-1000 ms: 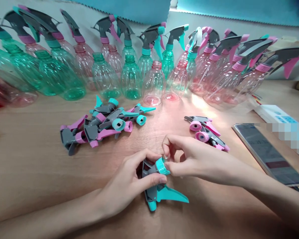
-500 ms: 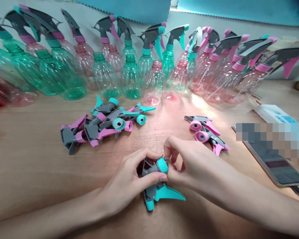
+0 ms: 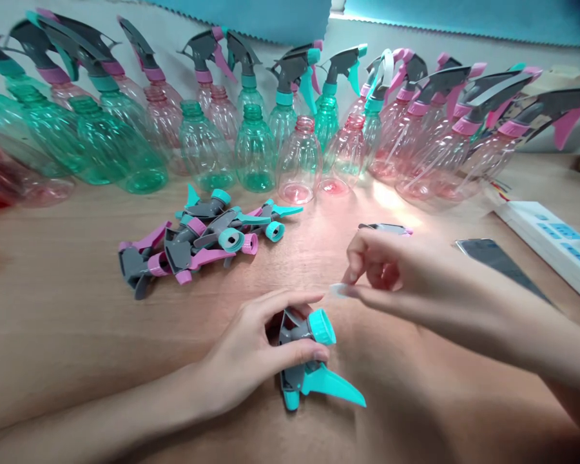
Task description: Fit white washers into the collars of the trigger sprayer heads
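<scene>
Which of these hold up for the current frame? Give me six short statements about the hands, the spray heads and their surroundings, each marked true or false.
1. The left hand holds a spray head with a turquoise collar. True.
2. The right hand pinches a small whitish piece. True.
3. The whitish piece is seated inside the turquoise collar. False: it is apart from the collar, at the right hand's fingertips.
4. Every bottle has a spray head fitted. False: several do not, such as the pink bottle at front centre, whose neck is bare.
5. The pile of spray heads is entirely pink and grey. False: it has turquoise parts too.
6. A phone lies partly hidden by the right arm. True.
</scene>
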`<state>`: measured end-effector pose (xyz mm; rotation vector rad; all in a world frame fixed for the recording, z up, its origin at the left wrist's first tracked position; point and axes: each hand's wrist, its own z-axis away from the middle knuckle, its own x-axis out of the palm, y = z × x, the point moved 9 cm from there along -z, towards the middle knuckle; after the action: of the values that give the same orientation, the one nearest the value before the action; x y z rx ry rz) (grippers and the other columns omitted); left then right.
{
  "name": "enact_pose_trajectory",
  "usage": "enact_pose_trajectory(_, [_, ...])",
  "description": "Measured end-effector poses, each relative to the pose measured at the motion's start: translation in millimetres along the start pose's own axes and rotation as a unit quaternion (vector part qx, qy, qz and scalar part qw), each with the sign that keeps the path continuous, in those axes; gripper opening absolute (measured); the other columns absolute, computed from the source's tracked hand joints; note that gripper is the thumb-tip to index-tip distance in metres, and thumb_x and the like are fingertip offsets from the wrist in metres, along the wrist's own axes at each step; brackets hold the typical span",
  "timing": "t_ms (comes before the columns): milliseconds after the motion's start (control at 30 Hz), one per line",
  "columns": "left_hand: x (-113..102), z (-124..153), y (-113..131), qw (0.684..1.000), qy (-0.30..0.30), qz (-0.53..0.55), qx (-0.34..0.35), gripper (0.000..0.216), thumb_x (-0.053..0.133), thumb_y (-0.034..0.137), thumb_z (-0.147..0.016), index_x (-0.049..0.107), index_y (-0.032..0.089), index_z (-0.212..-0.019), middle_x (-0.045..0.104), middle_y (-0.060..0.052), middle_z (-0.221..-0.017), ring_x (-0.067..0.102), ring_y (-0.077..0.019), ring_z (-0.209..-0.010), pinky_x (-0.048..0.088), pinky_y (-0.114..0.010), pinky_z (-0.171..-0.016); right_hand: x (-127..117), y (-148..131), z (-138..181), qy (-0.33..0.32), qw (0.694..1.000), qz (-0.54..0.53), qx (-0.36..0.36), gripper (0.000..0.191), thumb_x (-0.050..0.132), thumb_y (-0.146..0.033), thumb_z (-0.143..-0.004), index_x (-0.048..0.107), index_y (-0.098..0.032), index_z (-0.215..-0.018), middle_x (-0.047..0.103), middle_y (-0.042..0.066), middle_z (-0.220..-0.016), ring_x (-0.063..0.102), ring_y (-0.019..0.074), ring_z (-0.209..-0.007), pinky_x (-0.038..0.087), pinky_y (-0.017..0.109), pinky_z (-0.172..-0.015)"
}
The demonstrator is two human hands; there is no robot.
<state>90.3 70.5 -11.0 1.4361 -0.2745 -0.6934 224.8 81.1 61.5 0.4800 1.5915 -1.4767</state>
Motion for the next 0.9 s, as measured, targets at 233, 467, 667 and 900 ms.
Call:
enact_pose_trajectory(233, [0,-2,5,0.999,-0.007,0.049,0.003,0.035,0.077,0.023,-0.069,0.069,0.022,-0.104,0.061,-0.002,-0.089,0.056,-0.0157,-0.079,0.045,-0.023,-0.063,11,8,-2,-0.121,0.970,-0.210,0.037,0.014,0.064,-0.020,-0.079,0.053,-0.022,-0.087,0.062,-0.004,-0.079,0.058,0.0097,-0.069,0.044,0.020,-0.055])
enact_pose_trajectory(467, [0,-3,1,0.991,-0.001,0.131,-0.013,0.042,0.079,0.016,-0.064,0.069,0.023,-0.104,0.061,-0.001,-0.091,0.057,-0.0167,-0.083,0.047,-0.025,-0.070,23,-4,-3,-0.138,0.973,-0.183,0.005,0.011,0.062,-0.025,-0.083,0.052,-0.020,-0.080,0.064,-0.005,-0.079,0.057,0.0071,-0.068,0.043,0.017,-0.056])
enact_pose_trajectory(667, [3,-4,9,0.997,-0.047,0.059,0.016,0.028,0.079,0.014,-0.063,0.072,0.019,-0.089,0.056,0.001,-0.083,0.054,-0.0128,-0.076,0.043,-0.021,-0.066,15,-19,5,-0.014,0.995,-0.015,-0.096,0.011,0.063,-0.014,-0.078,0.057,-0.023,-0.077,0.061,-0.009,-0.067,0.054,0.0052,-0.058,0.035,0.016,-0.047])
enact_pose_trajectory(900, [6,-3,14,0.996,-0.064,0.050,0.038,0.028,0.069,0.002,-0.065,0.068,0.018,-0.089,0.058,0.002,-0.086,0.055,-0.0122,-0.078,0.044,-0.020,-0.068,3,-25,5,0.027,0.992,0.031,-0.120,0.012,0.066,-0.018,-0.077,0.056,-0.024,-0.073,0.058,-0.010,-0.062,0.051,0.0047,-0.052,0.032,0.017,-0.042])
